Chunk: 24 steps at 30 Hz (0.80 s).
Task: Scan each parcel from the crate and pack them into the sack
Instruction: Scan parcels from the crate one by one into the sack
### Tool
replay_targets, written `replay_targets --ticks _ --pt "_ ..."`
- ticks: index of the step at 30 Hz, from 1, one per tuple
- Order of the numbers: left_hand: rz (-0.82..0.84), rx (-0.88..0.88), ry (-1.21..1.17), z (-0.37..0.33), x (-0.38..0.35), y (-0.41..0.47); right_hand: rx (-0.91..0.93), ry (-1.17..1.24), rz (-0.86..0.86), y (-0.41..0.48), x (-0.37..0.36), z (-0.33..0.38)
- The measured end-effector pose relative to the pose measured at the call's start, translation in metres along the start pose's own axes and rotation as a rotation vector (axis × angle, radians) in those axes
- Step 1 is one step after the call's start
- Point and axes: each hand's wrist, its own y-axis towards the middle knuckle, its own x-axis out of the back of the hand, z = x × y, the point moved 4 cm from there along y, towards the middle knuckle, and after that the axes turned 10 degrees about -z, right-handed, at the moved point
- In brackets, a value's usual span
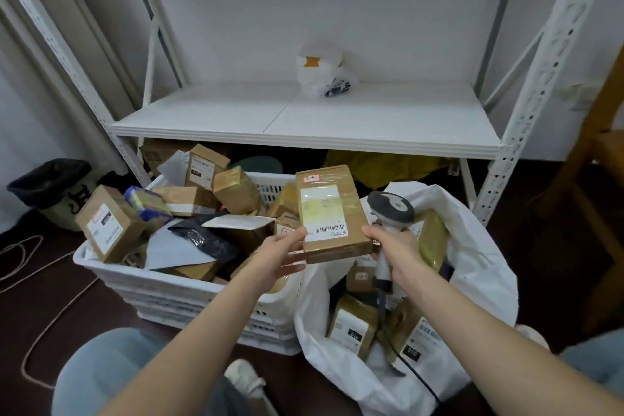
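Observation:
My left hand [282, 255] grips the near left corner of a brown cardboard parcel [332, 213], label and barcode facing up, held above the gap between crate and sack. My right hand [395, 246] grips the handle of a grey and white barcode scanner [391, 209], whose head sits just right of the parcel; its thumb touches the parcel's right edge. The white plastic crate [162, 287] on the left holds several boxes and mailers. The white sack [472, 280] on the right stands open with several brown parcels inside.
A white metal shelf [304, 125] stands behind the crate, with a white plastic bag [324, 73] on it. A dark-lined bin [50, 189] sits at far left. Thin cords [44, 324] run over the dark floor. My knees and a white shoe [246, 378] are at the bottom.

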Motion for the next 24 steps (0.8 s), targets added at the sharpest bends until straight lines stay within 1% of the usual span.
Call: replay_targets --ticks 3,7,10,17,24 --pt "0.05 0.05 -0.091 0.001 -0.006 0.001 0.038 -0.013 0.003 0.004 0.006 -0.004" --pt "0.031 0.0 -0.099 0.003 -0.011 0.011 0.07 -0.073 -0.053 0.007 0.015 -0.016" --pt "-0.008 -0.052 -0.122 0.006 -0.017 0.019 0.062 -0.08 -0.038 -0.002 0.023 -0.03" --pt "-0.079 -0.091 -0.05 0.026 -0.032 0.037 0.042 -0.121 -0.045 -0.05 0.037 -0.066" --pt "-0.083 -0.094 0.033 0.044 -0.042 0.046 0.044 -0.151 -0.024 -0.08 0.052 -0.069"
